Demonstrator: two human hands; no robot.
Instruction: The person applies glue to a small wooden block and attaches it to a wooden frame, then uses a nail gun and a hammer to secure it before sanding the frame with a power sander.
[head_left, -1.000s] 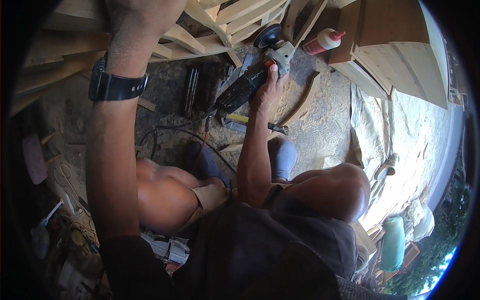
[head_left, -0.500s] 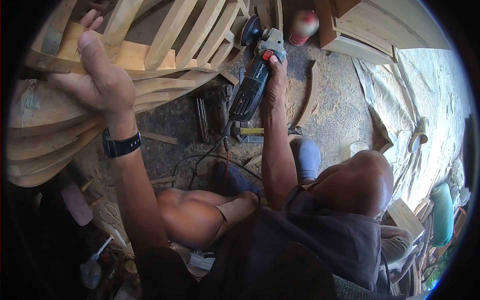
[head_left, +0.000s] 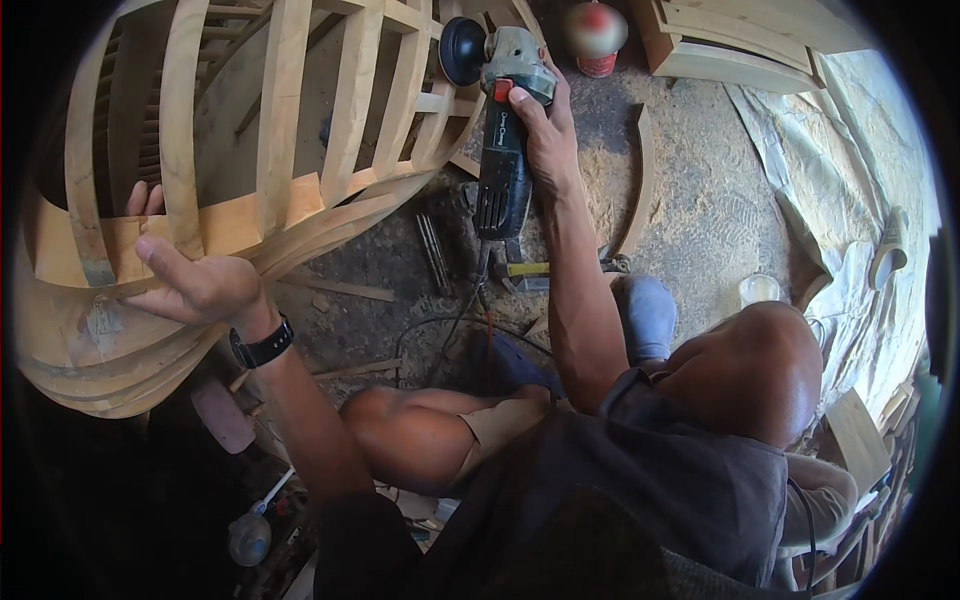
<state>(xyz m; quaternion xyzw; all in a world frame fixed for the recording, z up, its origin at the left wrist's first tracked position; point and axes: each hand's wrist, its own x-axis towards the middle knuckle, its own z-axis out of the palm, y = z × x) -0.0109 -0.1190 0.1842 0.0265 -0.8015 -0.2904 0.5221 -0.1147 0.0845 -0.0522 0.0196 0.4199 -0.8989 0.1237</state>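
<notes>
At the upper left stands a ribbed wooden frame (head_left: 270,130), shaped like a boat hull, with curved ribs above layered planks. My left hand (head_left: 200,285) grips its lower band: the thumb lies outside, and two fingertips show behind the band between ribs. The other fingers are partly hidden. My right hand (head_left: 548,130) is wrapped around a dark angle grinder (head_left: 506,160), thumb beside the red switch. The grinder's round black disc (head_left: 462,51) faces the ribs at the frame's right end. Whether it touches them I cannot tell.
A hammer (head_left: 525,269) lies on the dusty floor below the grinder, near its cord (head_left: 480,275). Farther right are a curved wooden strip (head_left: 637,185), a red and white can (head_left: 597,45) and a wooden cabinet (head_left: 740,45). A mallet (head_left: 222,415) lies at lower left.
The view has shifted, and the frame sits lower and shows more of its ribs. My right hand has brought the grinder leftward, more upright. My left hand keeps its hold on the band.
</notes>
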